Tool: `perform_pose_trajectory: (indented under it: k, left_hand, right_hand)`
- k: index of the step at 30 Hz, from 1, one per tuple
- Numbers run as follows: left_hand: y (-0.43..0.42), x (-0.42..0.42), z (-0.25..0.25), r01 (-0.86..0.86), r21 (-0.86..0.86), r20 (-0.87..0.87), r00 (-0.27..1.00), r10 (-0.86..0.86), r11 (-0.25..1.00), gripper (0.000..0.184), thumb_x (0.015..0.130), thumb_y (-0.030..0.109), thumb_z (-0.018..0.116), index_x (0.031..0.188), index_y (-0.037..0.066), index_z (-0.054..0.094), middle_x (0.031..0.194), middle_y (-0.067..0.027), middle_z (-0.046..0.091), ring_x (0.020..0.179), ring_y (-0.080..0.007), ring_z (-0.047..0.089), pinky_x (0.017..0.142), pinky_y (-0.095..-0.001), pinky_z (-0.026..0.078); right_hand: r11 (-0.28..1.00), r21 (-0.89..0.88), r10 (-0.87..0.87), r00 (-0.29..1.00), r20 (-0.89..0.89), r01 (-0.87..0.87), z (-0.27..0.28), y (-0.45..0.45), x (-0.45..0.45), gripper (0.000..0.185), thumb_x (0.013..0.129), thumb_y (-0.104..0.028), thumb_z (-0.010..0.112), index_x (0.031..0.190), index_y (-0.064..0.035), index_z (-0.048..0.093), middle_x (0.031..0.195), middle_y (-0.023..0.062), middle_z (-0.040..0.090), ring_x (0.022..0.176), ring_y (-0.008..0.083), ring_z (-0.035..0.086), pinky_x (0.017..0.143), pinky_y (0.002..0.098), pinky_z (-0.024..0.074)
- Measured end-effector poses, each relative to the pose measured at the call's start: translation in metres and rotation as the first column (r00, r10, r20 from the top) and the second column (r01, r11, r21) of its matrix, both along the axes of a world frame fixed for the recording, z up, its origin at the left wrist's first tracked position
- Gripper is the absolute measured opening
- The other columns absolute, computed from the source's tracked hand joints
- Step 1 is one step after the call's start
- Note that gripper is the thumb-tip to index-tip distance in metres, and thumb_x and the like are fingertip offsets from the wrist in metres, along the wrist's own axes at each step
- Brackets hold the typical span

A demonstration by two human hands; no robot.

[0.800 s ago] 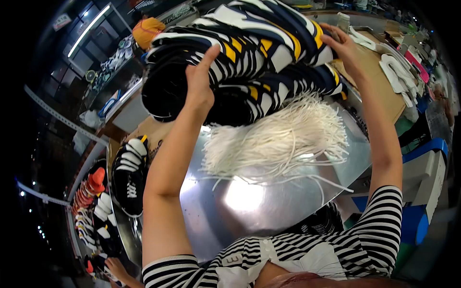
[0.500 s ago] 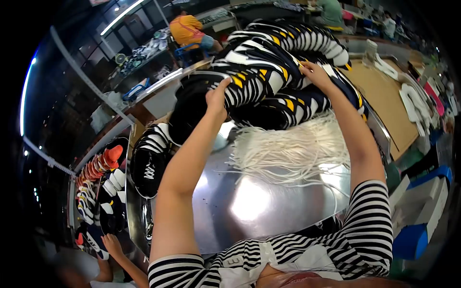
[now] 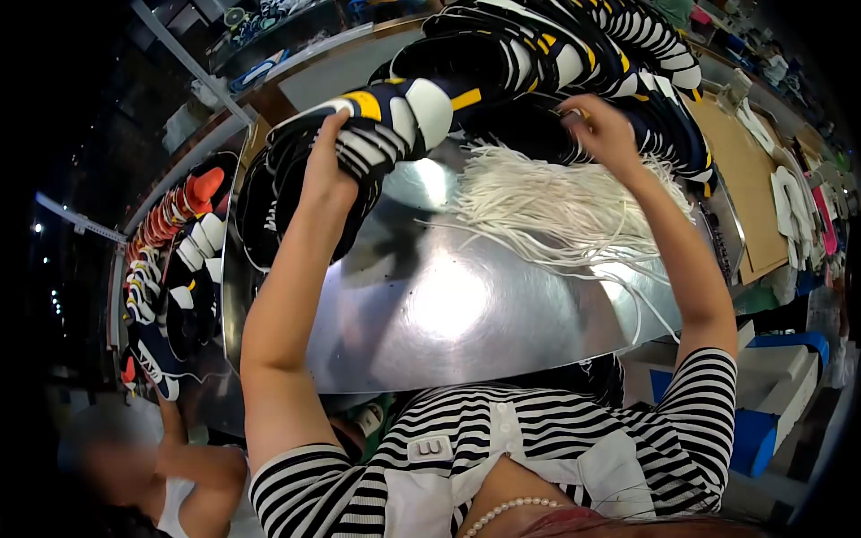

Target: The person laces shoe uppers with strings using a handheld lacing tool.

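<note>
Left hand narrow, closed on a short stack of nested shoe uppers in black, white and navy with yellow patches; thumb on top, fingers out of sight beneath. The held stack is at the left end of the shiny metal surface, by the black uppers with white zigzag lacing. Right hand half-wide, fingers loosely curled, slightly blurred, nothing visible in the grasp. It sits above the loose bundle of thin white laces, near the dark mouth of the lower nested uppers. The larger pile of nested black-and-white uppers lies at the far edge; brown cardboard sheet to the right. Co-worker's arm low at left, apart from these hands. Main risk, as judged: the held stack is gripped at one side only, so uppers deeper in the nest could slide out or fan apart if the thumb eases. Yellow tab sticks out toward the big pile and might snag a neighbour. Tight spacing at left: a careless lowering could crush or shove the laced uppers toward the edge. Laces are splayed, with loose ends trailing across the metal; a low sweep of the right wrist could drag and tangle them. Far pile leans in overlapping layers, so a knock might make it slump.
</note>
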State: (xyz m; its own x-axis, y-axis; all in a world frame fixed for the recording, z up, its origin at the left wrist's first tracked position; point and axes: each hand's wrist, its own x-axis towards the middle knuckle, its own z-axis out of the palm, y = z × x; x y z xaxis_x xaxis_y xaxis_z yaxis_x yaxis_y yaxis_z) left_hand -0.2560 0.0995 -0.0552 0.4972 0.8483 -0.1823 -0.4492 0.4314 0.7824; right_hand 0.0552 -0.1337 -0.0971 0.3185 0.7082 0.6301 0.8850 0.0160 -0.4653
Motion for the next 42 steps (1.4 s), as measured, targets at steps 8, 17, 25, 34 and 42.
perform_pose_trajectory:
  k: [8, 17, 25, 34, 42]
  left_hand:
    - [-0.036, -0.058, -0.03, -0.064, -0.157, -0.136, 0.99, 0.042, 0.986, 0.047, 0.084, 0.023, 0.072, 0.125, 0.005, 0.057, 0.122, -0.0116, 0.063, 0.111, -0.0299, 0.061, 0.1, -0.0439, 0.049]
    - [-0.031, 0.05, -0.079, -0.027, -0.061, -0.156, 0.988, 0.018, 0.998, 0.039, 0.081, 0.015, 0.076, 0.111, -0.004, 0.062, 0.108, -0.0137, 0.067, 0.095, -0.0236, 0.068, 0.085, -0.0351, 0.055]
    - [-0.023, 0.094, -0.133, 0.331, 0.514, -0.608, 0.791, 0.064, 0.792, 0.055, 0.084, 0.034, 0.074, 0.114, -0.01, 0.061, 0.106, -0.0145, 0.07, 0.093, -0.0236, 0.066, 0.087, -0.0332, 0.049]
    - [-0.021, 0.063, -0.099, 0.398, 0.097, -0.407, 0.852, -0.329, 0.912, 0.044, 0.086, 0.028, 0.069, 0.117, -0.003, 0.062, 0.112, -0.0104, 0.067, 0.1, -0.0183, 0.064, 0.088, -0.0311, 0.049]
    - [-0.038, 0.087, -0.146, 0.081, 0.326, -0.237, 0.971, -0.002, 0.942, 0.036, 0.09, 0.024, 0.066, 0.116, -0.001, 0.062, 0.107, -0.0083, 0.068, 0.094, -0.015, 0.063, 0.082, -0.0294, 0.049]
  right_hand:
    - [0.801, -0.584, -0.092, 0.991, 0.096, 0.131, -0.09, 0.069, -0.046, 0.047, 0.089, -0.041, 0.061, 0.124, -0.01, 0.062, 0.108, 0.0153, 0.069, 0.096, 0.0338, 0.066, 0.083, 0.0422, 0.0516]
    - [0.812, -0.55, 0.256, 0.966, 0.039, -0.193, -0.08, -0.015, -0.091, 0.043, 0.09, -0.037, 0.062, 0.123, -0.0106, 0.06, 0.116, 0.0074, 0.067, 0.084, 0.0284, 0.068, 0.068, 0.0377, 0.0531]
    - [0.825, -0.546, 0.233, 0.968, 0.092, -0.147, -0.093, -0.012, -0.091, 0.045, 0.09, -0.04, 0.062, 0.123, -0.0102, 0.059, 0.131, 0.0038, 0.061, 0.08, 0.0261, 0.069, 0.064, 0.0369, 0.0536]
    - [0.946, -0.324, 0.053, 0.983, 0.178, 0.008, -0.08, -0.012, -0.101, 0.04, 0.086, -0.031, 0.069, 0.12, -0.0126, 0.061, 0.127, 0.0046, 0.062, 0.082, 0.0215, 0.07, 0.063, 0.0325, 0.0544]
    - [0.978, -0.208, 0.052, 0.991, 0.121, -0.026, -0.055, 0.017, -0.128, 0.051, 0.083, -0.011, 0.069, 0.132, -0.0195, 0.055, 0.131, 0.0003, 0.061, 0.075, 0.0215, 0.069, 0.06, 0.0299, 0.0521]
